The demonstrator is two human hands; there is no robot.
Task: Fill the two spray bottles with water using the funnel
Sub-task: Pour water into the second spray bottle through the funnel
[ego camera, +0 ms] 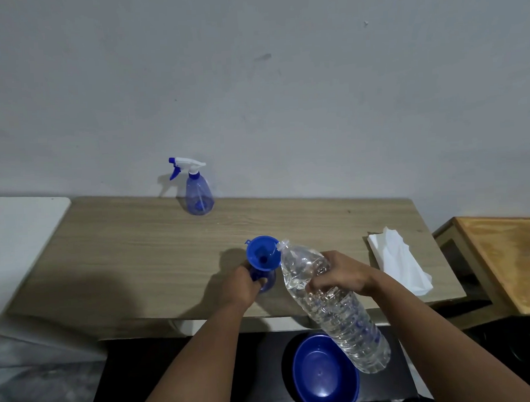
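Note:
A blue funnel [261,251] sits in the neck of an open blue spray bottle [267,279] near the table's front edge. My left hand [241,286] grips that bottle's body and hides most of it. My right hand [341,276] holds a large clear water bottle [332,307], tilted with its open mouth over the funnel's rim. A second blue spray bottle [198,191] with its white and blue trigger head on stands upright at the back of the table by the wall.
The wooden table [138,252] runs along a grey wall. White tissue paper [401,261] lies at its right end. A blue bowl [324,374] sits below the front edge. A wooden stool [509,260] stands to the right, a white surface [19,236] to the left.

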